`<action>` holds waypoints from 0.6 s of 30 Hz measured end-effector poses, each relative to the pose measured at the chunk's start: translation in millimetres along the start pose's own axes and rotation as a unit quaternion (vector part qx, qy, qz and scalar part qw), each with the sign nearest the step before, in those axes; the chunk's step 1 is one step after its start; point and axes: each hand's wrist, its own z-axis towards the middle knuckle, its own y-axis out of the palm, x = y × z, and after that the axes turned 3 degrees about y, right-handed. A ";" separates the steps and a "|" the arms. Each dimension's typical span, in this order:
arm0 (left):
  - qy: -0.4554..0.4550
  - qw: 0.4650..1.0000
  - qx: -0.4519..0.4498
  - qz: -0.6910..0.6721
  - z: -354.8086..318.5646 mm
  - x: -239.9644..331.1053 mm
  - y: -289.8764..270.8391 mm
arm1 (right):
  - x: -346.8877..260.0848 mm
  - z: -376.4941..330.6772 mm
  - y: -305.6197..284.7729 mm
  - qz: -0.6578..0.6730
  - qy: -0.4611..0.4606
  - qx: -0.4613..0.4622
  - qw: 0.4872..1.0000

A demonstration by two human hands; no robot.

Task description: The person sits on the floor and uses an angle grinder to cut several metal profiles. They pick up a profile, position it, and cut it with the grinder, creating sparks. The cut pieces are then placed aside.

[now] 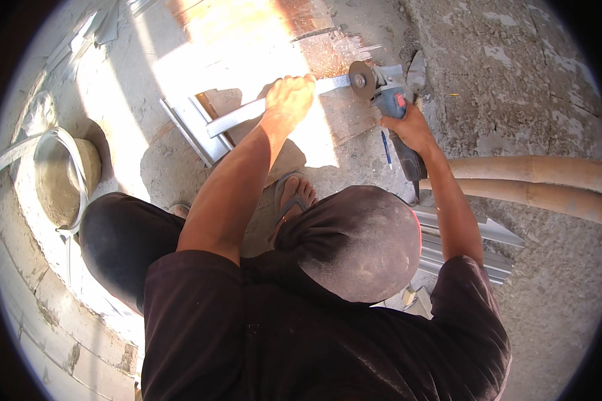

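My left hand (290, 99) is closed around a pale metal profile (237, 118) that runs left to right in front of me. In my right hand (411, 127) is an angle grinder (389, 101), blue-grey with a red spot and a dark rear body. Its round cutting disc (362, 80) stands at the profile's right part, and orange sparks show just left of it. Whether the disc has cut through cannot be seen. The profile's left end lies over other metal profiles (192, 130) on the ground.
A bucket (63, 174) with a grey coating stands at left. Wooden boards (314, 50) lie under and beyond the profile. A blue pen (386, 148) rests near the grinder. Two bamboo poles (528, 180) and stacked metal profiles (495, 234) are at right. My sandalled foot (293, 196) is close below.
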 end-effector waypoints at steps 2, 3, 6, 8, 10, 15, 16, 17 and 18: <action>-0.015 1.000 0.002 -0.017 -0.9 -0.7 0.2 | -8.0 -2.3 1.6 0.003 -0.009 0.004 1.000; -0.023 0.999 0.008 -0.027 -0.9 -1.2 3.1 | -11.5 -5.5 -0.3 0.002 -0.001 0.000 1.000; -0.029 1.000 0.000 -0.006 7.5 -4.7 15.6 | -15.0 -13.8 -3.6 0.057 0.019 -0.010 0.998; -0.034 0.999 -0.020 0.030 4.8 5.2 18.8 | -15.5 -26.7 -6.6 0.081 0.044 -0.010 0.996; -0.045 0.995 -0.037 0.077 -6.0 18.8 21.8 | -19.4 -38.3 -13.1 0.073 0.069 0.003 0.995; -0.093 0.993 0.032 0.072 -15.0 34.1 54.4 | 16.6 -57.2 -4.1 0.039 0.020 0.033 0.999; -0.089 0.993 0.026 0.077 -15.7 31.4 54.7 | 21.8 -61.1 -0.4 0.038 0.014 0.031 0.999; -0.085 0.993 0.019 0.082 -16.8 30.5 55.7 | 26.1 -63.1 2.4 0.026 0.023 0.025 0.999; -0.080 0.993 0.008 0.092 -18.6 31.7 57.4 | 29.8 -63.8 6.4 0.014 0.032 0.019 0.999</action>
